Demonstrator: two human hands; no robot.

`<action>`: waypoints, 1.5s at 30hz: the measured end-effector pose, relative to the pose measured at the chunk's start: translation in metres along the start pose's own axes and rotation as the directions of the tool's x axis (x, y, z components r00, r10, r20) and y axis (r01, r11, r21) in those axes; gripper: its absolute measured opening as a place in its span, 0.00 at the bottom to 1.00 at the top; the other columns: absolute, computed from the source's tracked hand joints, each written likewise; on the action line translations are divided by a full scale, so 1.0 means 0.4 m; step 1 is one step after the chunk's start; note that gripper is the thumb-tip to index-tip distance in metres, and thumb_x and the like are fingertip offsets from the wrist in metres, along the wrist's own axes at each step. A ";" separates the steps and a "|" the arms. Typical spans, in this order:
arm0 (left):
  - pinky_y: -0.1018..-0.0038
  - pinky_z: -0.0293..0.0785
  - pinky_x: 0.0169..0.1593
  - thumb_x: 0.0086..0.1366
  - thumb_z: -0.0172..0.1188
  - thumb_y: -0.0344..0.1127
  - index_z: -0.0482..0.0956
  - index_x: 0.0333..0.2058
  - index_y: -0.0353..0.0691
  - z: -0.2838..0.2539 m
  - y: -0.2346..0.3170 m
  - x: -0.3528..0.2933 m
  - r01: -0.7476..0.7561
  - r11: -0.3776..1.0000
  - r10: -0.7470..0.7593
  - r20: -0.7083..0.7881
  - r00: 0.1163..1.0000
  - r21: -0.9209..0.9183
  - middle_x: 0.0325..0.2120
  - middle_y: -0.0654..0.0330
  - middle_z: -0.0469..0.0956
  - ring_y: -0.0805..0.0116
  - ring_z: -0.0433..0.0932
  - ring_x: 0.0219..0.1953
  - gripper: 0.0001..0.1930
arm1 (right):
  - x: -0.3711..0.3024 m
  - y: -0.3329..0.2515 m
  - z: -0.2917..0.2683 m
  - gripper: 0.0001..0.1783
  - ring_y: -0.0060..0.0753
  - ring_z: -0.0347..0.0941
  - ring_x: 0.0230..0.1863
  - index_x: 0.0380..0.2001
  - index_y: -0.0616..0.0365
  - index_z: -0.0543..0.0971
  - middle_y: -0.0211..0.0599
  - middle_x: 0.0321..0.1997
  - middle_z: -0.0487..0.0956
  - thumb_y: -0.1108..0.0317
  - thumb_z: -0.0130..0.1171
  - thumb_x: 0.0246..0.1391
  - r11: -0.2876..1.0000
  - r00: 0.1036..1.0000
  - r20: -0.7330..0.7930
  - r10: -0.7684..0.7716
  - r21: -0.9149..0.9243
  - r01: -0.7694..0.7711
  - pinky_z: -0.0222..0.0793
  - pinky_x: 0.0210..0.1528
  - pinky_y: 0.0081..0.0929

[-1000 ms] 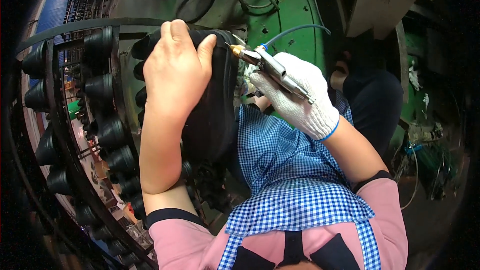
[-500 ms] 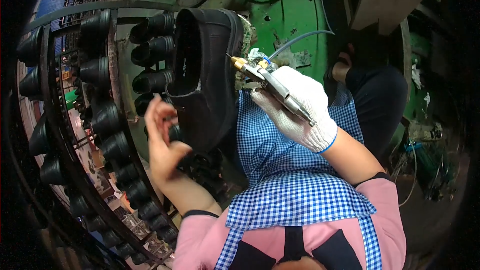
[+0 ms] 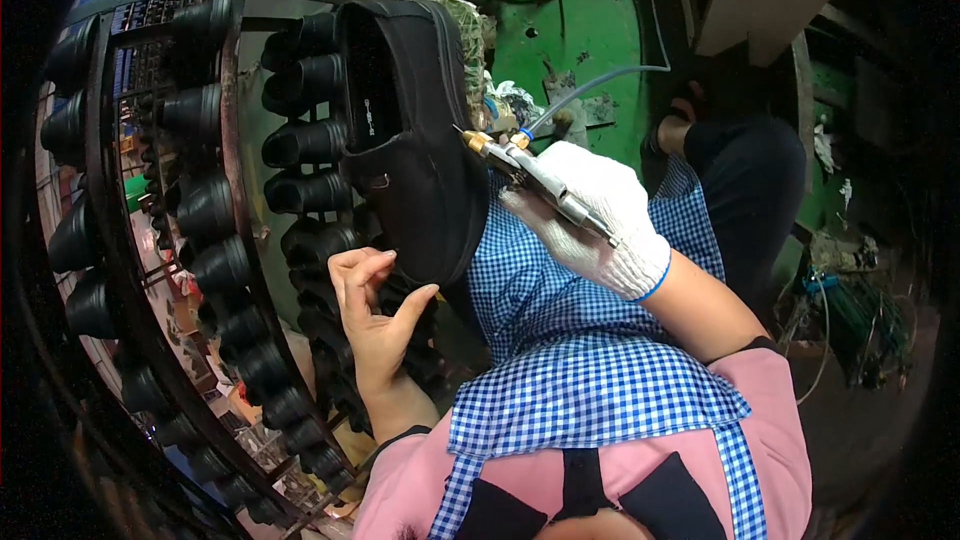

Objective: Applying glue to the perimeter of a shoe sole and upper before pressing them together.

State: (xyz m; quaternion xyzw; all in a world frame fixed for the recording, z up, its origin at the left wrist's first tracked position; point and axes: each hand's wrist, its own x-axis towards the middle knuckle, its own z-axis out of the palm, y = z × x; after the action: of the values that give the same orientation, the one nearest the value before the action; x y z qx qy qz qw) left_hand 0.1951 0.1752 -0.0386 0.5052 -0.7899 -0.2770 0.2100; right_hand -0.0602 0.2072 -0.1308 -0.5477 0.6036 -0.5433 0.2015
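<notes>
A black slip-on shoe (image 3: 425,180) stands in front of me, its opening on the left and its toe pointing back at me. What holds it up is hidden. My left hand (image 3: 375,305), bare, is just off the toe with thumb and fingers apart and nothing between them. In its white knit glove, my right hand (image 3: 595,210) grips a metal spray gun (image 3: 545,180) with a brass nozzle and thin needle tip. That tip lies beside the shoe's right side; whether it touches cannot be seen. A grey air hose (image 3: 600,80) runs from the gun.
On the left stands a metal rack (image 3: 235,120) bearing many black shoes (image 3: 305,140). Behind the gun are tape-wrapped parts (image 3: 465,35) and the green floor (image 3: 600,15). A wooden panel (image 3: 765,0) is at far right, with tangled green wires (image 3: 870,330) nearer.
My left hand has come down toward me and right, from the shoe's left side to near its toe. The shoe's toe shows more plainly. My right hand keeps the spray gun nearly still.
</notes>
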 end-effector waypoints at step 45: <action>0.59 0.77 0.48 0.58 0.70 0.45 0.76 0.53 0.33 0.190 0.297 0.366 -0.682 0.584 0.456 0.518 0.724 0.439 0.48 0.50 0.72 0.48 0.74 0.49 0.28 | -0.076 0.020 -0.247 0.09 0.35 0.80 0.25 0.30 0.50 0.84 0.32 0.26 0.80 0.60 0.71 0.51 0.991 0.995 0.022 0.095 -0.094 -0.093 0.75 0.27 0.29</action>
State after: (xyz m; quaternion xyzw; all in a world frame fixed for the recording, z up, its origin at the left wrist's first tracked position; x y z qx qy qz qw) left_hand 0.0088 0.0985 -0.0114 0.2004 -0.9792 -0.0113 -0.0279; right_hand -0.1367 0.2755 -0.1162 -0.5346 0.6505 -0.4972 0.2094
